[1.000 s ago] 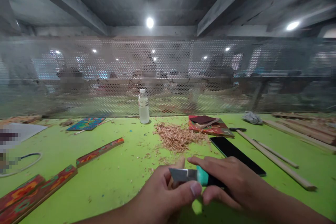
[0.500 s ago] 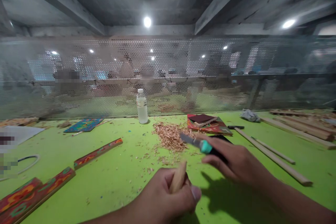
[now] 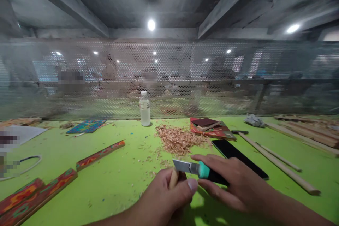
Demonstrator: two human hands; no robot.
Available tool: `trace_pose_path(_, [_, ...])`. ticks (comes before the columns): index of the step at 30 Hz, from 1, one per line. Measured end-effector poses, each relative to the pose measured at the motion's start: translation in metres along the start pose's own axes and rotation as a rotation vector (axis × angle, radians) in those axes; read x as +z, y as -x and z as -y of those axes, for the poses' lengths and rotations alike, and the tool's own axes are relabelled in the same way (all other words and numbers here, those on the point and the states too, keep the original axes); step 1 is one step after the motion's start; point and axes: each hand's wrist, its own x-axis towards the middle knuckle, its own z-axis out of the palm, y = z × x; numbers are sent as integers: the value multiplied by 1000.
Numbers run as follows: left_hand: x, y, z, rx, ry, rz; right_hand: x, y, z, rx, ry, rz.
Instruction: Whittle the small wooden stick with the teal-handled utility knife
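Note:
My left hand (image 3: 169, 196) is closed around a pale wooden stick (image 3: 173, 179), whose upper end pokes out between thumb and fingers. In my right hand (image 3: 238, 183) is a utility knife (image 3: 203, 171) with a black and teal handle. Its blade points left and lies just over the stick's tip; whether it touches the wood I cannot tell. Beyond both hands is a heap of wood shavings (image 3: 180, 139) on the green table (image 3: 111, 183). A black phone (image 3: 241, 159) lies flat behind my right hand.
A water bottle (image 3: 145, 109) stands near the perforated metal screen (image 3: 119, 88). Painted wooden strips (image 3: 100, 153) lie to the left. On the right are a hammer (image 3: 280, 160), a thin stick (image 3: 278, 155) and wooden planks (image 3: 309, 132). Sandpaper (image 3: 206, 123) rests on a red painted board (image 3: 225, 133).
My right hand has brought the knife down and left, from above the shavings to the stick's tip. My left hand has shifted slightly left, still gripping the stick. The phone is now uncovered.

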Motion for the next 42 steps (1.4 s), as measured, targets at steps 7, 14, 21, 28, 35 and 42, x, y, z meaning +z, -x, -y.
trace_pose_path(7, [-1, -3, 1, 106, -100, 59, -5, -2, 21, -56, 54, 55])
trace_pose_path(14, [-1, 2, -2, 27, -268, -16, -5, 0, 19, -20, 126, -25])
trace_pose_path(21, [-4, 1, 0, 7, -236, -13, -9, -2, 13, 20, 60, -70])
trace_pose_path(28, [0, 0, -4, 102, -314, 15, -14, -3, 31, -48, 14, 21])
trace_pose_path(35, [3, 1, -4, 121, -186, 63, -15, -3, 30, -41, -2, 78])
trace_pose_path(42, [3, 0, -5, 129, -248, 22, -4, 2, 30, -37, 110, 46])
